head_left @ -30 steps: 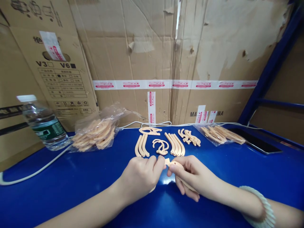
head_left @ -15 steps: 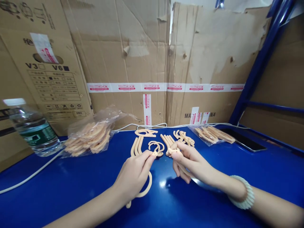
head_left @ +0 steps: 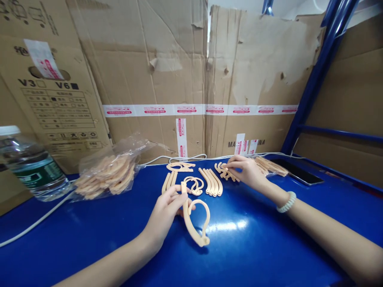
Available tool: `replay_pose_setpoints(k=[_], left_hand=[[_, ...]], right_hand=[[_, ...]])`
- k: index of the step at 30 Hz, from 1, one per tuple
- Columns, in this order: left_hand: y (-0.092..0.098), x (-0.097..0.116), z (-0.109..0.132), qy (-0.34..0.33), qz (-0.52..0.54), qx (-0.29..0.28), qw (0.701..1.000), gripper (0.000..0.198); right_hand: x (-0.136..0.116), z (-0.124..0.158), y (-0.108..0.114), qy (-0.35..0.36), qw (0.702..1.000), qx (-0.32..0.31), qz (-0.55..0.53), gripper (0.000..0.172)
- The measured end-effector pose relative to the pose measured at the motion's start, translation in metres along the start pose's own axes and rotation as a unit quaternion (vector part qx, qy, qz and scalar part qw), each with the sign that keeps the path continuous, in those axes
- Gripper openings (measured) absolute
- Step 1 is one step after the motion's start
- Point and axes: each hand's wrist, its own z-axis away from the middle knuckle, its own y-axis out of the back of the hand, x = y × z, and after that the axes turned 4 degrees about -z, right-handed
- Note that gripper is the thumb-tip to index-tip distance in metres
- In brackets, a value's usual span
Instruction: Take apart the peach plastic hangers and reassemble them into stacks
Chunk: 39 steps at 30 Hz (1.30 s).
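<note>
My left hand [head_left: 169, 209] is closed round the upper end of a peach-coloured plastic hanger arm [head_left: 191, 229]. A rounded hanger hook [head_left: 206, 213] joins this arm at its lower end. At the back, my right hand [head_left: 243, 171] is over a small pile of curved plastic pieces [head_left: 229, 176]. Its thumb and fingertips come together at the pile; whatever they pinch is too small to make out. Between the hands lie loose hanger hooks [head_left: 196, 185] and a row of curved hanger arms [head_left: 211, 182]. More arms [head_left: 169, 181] lie behind my left hand, partly covered.
A clear bag of plastic parts [head_left: 106, 173] and a water bottle [head_left: 34, 169] stand on the left. Flat plastic pieces [head_left: 181, 166] lie at the back. Bagged parts [head_left: 273, 166] and a phone [head_left: 299, 172] are on the right. Cardboard [head_left: 155, 83] walls the blue table [head_left: 269, 251].
My right hand has left the long piece it held and moved back and right to the small pieces. My left hand has turned the hanger arm, so the hook now points right. The view has shifted slightly.
</note>
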Motion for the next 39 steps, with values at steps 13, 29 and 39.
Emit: replay_pose_setpoints(k=[13,29,39], left_hand=[[0.002,-0.005,-0.001,-0.028,0.058,0.102,0.993,0.038],[0.001,-0.011,-0.003,-0.057,0.04,0.101,0.992,0.032],[0.012,0.008,0.002,-0.489,-0.406,0.167,0.754,0.043]], right_hand=[[-0.016,0.004,-0.005,-0.001,0.996,-0.065,0.056,0.033],[-0.109,0.019,-0.022,0.306,0.942,-0.126,0.055,0.021],[-0.102,0.021,-0.017,0.226,0.972,-0.066,0.003,0.022]])
